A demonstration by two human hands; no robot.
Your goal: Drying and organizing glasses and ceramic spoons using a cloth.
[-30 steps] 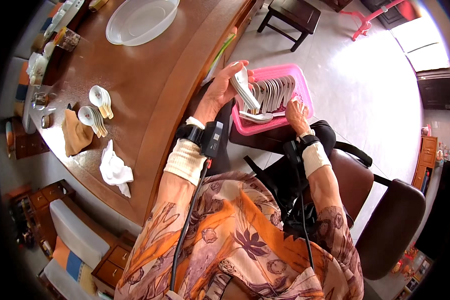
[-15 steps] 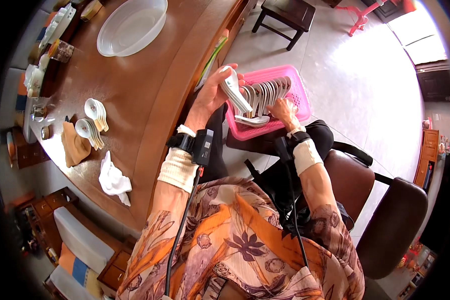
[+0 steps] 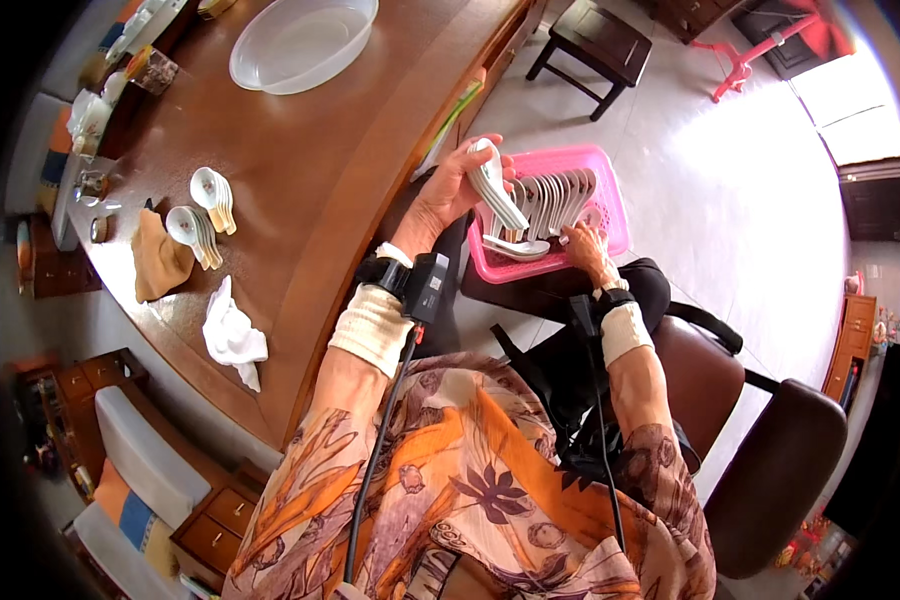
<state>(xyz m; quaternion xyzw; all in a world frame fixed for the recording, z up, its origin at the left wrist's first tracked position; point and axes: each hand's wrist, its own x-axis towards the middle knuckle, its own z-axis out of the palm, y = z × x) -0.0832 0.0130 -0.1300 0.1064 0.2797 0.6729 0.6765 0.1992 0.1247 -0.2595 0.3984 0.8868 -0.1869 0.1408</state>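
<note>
My left hand point(image 3: 450, 200) is closed around a nested stack of white soup spoons point(image 3: 494, 190), held over the left side of a pink plastic basket point(image 3: 616, 195). Inside the basket a row of similar white spoons point(image 3: 550, 202) stands on edge, side by side. Another spoon point(image 3: 522, 249) lies flat along the near side. My right hand point(image 3: 590, 252) is at the basket's near right corner, its fingers pinched on a white spoon point(image 3: 591, 215) that they partly cover. The basket rests by my lap.
On the wooden table point(image 3: 300, 210) to the left are two small stacks of spoons point(image 3: 210, 200), a brown cloth point(image 3: 160, 260), a crumpled white cloth point(image 3: 233, 335) and a translucent basin point(image 3: 305, 45). A dark stool point(image 3: 600, 45) stands on the floor beyond the basket.
My right hand has moved from the row of spoons to the basket's near right corner. My left hand still holds its stack. The whole view has shifted slightly.
</note>
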